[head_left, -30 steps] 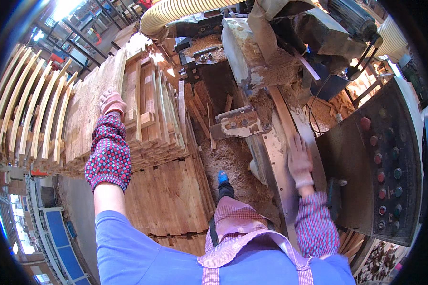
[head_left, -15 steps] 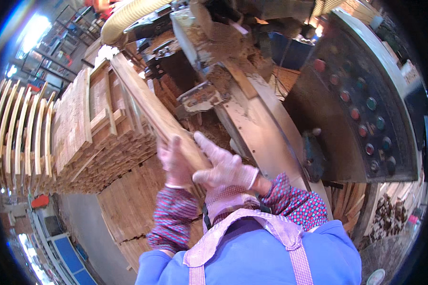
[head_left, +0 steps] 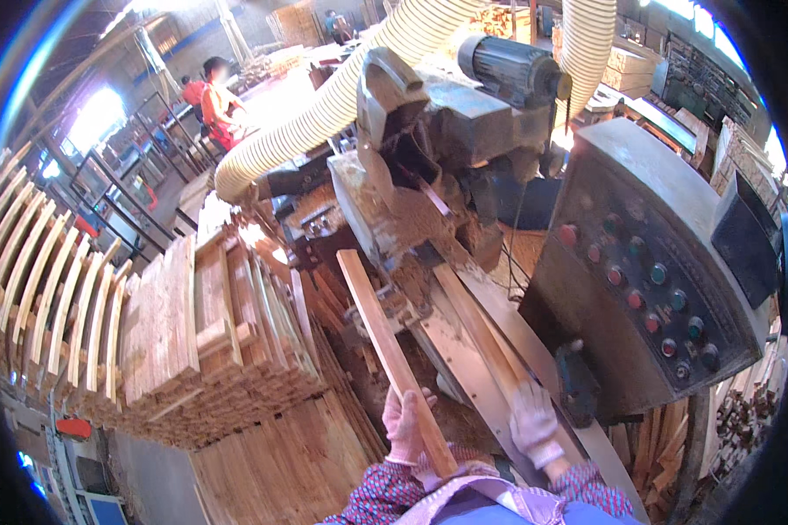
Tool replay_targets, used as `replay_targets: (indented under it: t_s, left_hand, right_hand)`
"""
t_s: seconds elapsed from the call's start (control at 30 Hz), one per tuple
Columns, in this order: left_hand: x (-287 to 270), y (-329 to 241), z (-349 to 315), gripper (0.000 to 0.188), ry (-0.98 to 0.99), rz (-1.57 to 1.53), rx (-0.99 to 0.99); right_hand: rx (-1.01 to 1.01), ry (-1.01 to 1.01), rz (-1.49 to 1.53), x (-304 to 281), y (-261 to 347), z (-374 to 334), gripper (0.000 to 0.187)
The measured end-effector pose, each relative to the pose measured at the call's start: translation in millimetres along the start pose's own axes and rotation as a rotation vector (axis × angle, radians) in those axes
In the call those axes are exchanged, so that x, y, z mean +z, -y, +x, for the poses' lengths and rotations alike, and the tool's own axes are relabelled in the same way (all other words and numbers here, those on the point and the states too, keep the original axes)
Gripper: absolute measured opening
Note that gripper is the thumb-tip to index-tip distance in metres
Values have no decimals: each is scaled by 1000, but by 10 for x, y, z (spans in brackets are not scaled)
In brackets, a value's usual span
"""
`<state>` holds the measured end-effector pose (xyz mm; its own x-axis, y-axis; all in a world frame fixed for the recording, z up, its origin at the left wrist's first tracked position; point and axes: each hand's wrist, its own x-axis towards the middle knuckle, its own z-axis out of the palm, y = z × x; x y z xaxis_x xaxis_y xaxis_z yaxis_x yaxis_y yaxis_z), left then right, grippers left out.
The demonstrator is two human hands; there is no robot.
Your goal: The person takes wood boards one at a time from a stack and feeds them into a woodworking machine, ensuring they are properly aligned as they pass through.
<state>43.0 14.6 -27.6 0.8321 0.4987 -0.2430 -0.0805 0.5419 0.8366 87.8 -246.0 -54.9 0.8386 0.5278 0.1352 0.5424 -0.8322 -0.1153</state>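
Observation:
A long, pale wooden strip [head_left: 381, 332] slants up and away from my left hand [head_left: 404, 425], whose gloved fingers are wrapped round it near its close end. A second wooden strip [head_left: 477, 324] lies lengthwise on the metal bed [head_left: 451, 350] of a woodworking machine, its far end running in under the machine head [head_left: 403, 166]. On the near end of that strip is my gloved right hand [head_left: 534, 423], its fingers together over the wood. That hand is slightly blurred, and it hides the end of the strip.
Stacked boards [head_left: 184, 350] stand to the left, beside a slatted pile [head_left: 52, 289]. A control panel [head_left: 648, 289] with several round buttons rises to the right. A ribbed hose [head_left: 324, 114] and a motor [head_left: 508, 70] sit beyond. Another person [head_left: 221, 105] in red is far left.
Both hands were together at one length of wood on the left. My right hand has moved right onto a strip on the bed; the left has shifted right and nearer. The view has tilted up.

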Motion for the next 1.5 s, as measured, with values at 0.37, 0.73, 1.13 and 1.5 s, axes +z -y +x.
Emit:
replay_targets:
  t_s: [0.37,0.73,1.13,1.5]
  left_hand:
    - [305,-43,334,54,29,-120,219]
    - [-1259,-2696,1788,92,-521,2286,886]
    - [-2338,-3870,2571,88,-906,2153,-236]
    - [-1170,-2053,723,40,-61,202,290]
  right_hand:
    - [-80,18,1072,193,522,1671,62]
    - [127,29,228,-419,14,-877,63]
    - [-84,-127,-66,547,27,2284,43]
    - [-251,305,1520,-524,1706,1736,73]
